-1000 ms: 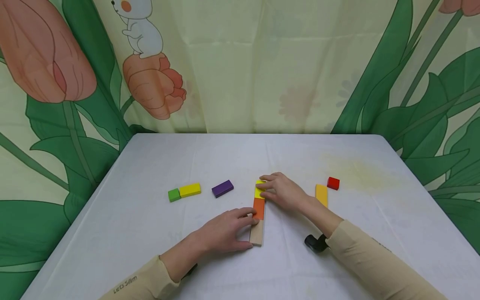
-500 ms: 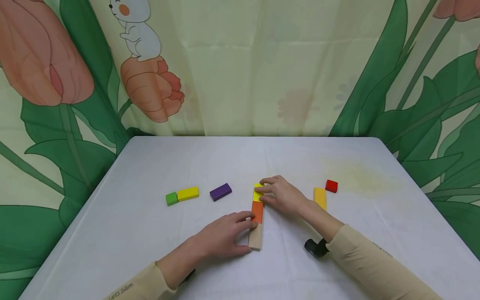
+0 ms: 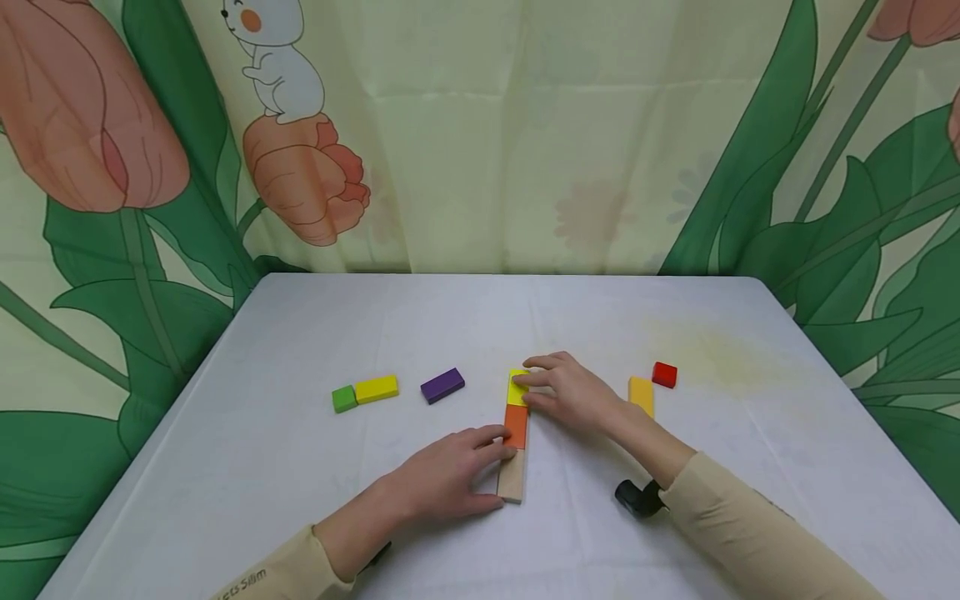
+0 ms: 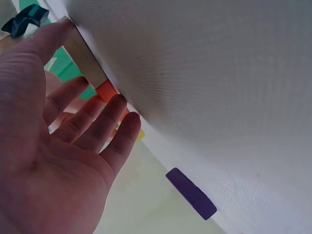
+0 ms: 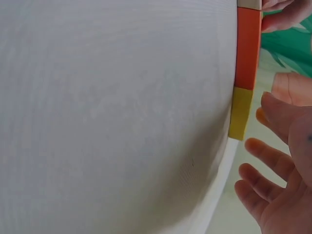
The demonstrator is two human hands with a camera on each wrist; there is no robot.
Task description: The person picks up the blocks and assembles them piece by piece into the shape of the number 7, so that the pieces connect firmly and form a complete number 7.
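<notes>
A plain wooden block (image 3: pixel 512 480), an orange block (image 3: pixel 517 419) and a yellow block (image 3: pixel 516 395) lie end to end in one straight row on the white table. My left hand (image 3: pixel 438 475) rests beside the row's near part. Its thumb touches the wooden block's near end, and its fingertips lie at the wooden and orange blocks. At the far end, my right hand (image 3: pixel 572 392) hovers over the yellow block with fingers spread. In the right wrist view, those fingers stand a little apart from the yellow block (image 5: pixel 241 113).
Left of the row lie a purple block (image 3: pixel 442 386), another yellow block (image 3: pixel 377 389) and a green cube (image 3: pixel 344 398) touching it. On the right are an amber block (image 3: pixel 641 395), partly behind the right forearm, and a red cube (image 3: pixel 664 374). A patterned curtain (image 3: pixel 465 167) hangs behind the table.
The whole head view has shifted slightly down. Both hands stay nearly in place at the row, and the blocks have not visibly moved.
</notes>
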